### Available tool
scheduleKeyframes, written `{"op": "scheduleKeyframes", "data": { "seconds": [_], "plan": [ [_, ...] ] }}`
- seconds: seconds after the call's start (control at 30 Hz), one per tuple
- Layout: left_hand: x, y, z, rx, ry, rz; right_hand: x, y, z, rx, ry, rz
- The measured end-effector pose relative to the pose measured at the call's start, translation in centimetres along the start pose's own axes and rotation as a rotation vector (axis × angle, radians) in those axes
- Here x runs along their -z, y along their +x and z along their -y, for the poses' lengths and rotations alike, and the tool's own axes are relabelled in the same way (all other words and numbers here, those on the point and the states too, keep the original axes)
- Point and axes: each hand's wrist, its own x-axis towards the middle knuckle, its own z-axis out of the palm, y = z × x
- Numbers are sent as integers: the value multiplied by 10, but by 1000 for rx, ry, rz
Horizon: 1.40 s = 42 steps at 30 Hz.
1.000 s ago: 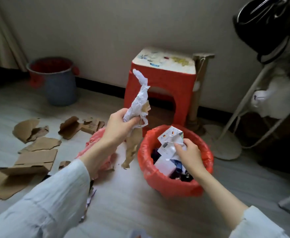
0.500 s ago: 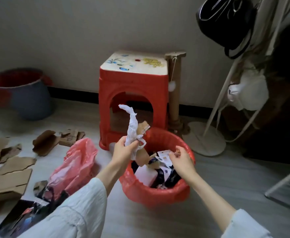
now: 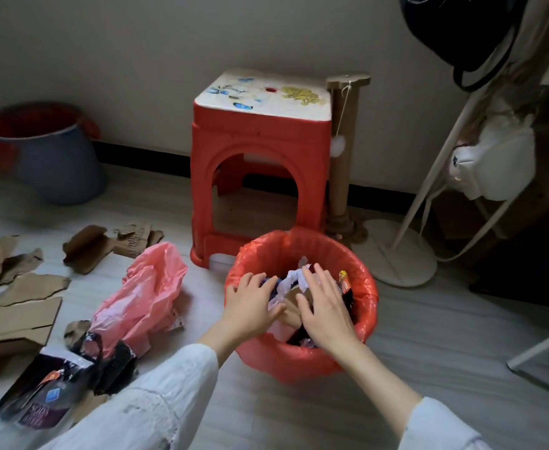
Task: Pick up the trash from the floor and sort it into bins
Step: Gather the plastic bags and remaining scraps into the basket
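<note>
— Trash: where is it?
— Cardboard (image 3: 16, 323) and a pink bag (image 3: 143, 297) lie on the floor; paper fills the red bin (image 3: 368, 306).
— And the hands?
— Left hand (image 3: 250, 306) and right hand (image 3: 323, 306) lie flat on it, fingers spread, gripping nothing, probably pressing it down.

A red stool (image 3: 261, 147) (white-topped) stands beside a cardboard post (image 3: 343, 151).

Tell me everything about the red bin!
The red bin is round, lined with a thin red plastic bag folded over its rim. It stands upright on the floor before the red stool, stuffed with paper and wrappers. The left hand and right hand lie flat, open, on the trash.
</note>
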Motion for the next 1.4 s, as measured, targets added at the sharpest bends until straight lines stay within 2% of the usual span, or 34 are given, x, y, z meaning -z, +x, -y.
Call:
{"op": "scheduleKeyframes", "data": {
  "seconds": [0.1,0.27,0.63,0.8,0.97,1.07,1.2,1.23,1.3,1.4],
  "plan": [
    [-5,-6,19,-36,93,122,-8,5,-1,48,-187,217],
    [0,-17,35,-78,58,146,-21,21,-13,96,-433,488],
    [-4,-13,43,-135,113,182,-61,50,-25,-21,-552,641],
    [8,-15,34,-109,6,261,-51,52,-19,-130,-489,600],
    [31,-30,35,-64,-183,283,-23,47,17,-75,-421,463],
    [48,-36,50,-39,-188,312,-10,41,44,42,-441,352],
    [57,-49,91,51,-193,311,-16,38,93,215,-306,42],
    [55,-53,105,84,-186,299,-23,38,105,253,-282,16],
    [51,-64,142,154,-186,294,-48,39,132,364,-298,61],
    [43,-83,196,269,-217,291,-100,44,160,533,-492,231]
  ]
}}
